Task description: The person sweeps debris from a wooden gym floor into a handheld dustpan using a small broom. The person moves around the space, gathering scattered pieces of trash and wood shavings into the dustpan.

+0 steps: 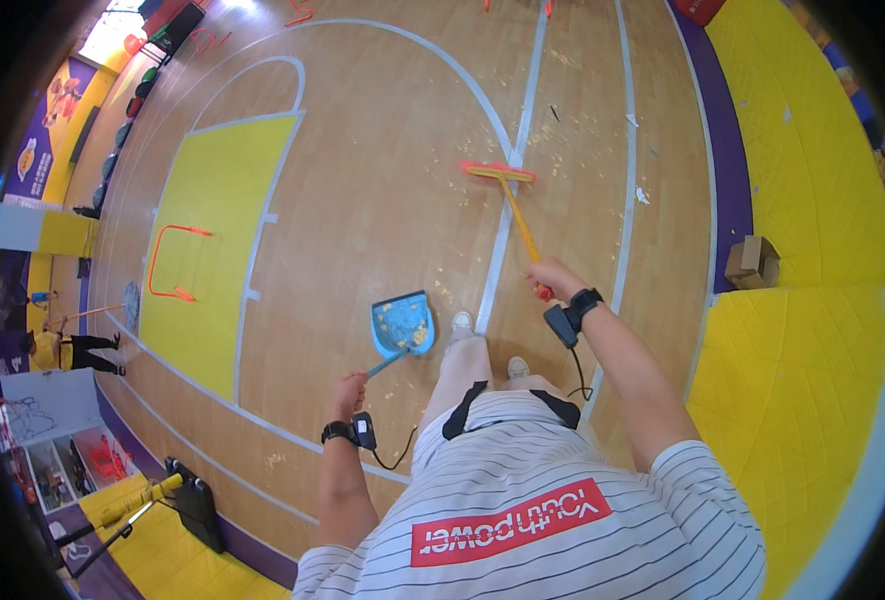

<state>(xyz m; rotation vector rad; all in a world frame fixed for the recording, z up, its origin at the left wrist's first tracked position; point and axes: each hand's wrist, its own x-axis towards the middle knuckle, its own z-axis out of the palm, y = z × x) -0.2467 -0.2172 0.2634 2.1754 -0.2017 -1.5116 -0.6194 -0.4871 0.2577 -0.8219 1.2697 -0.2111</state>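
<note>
My left hand [349,393] grips the handle of a blue dustpan [405,319], which rests on the wooden court floor beside my feet. Pale yellowish crumbs lie inside its pan. In my right hand [553,279] is the handle of a yellow broom [519,214]. The broom's head [499,172], with red bristles, is stretched out in front of me, over a white court line. Pale scraps [555,142] are scattered on the floor around and beyond the broom head. More crumbs [442,281] lie between the dustpan and the broom.
White paper scraps [642,195] lie to the right, near a cardboard box [752,262] against the yellow padding [787,150]. Orange hurdles [154,262] stand at left. Another person [60,349] holds a mop [132,304] there. An open storage bin [75,465] sits at lower left.
</note>
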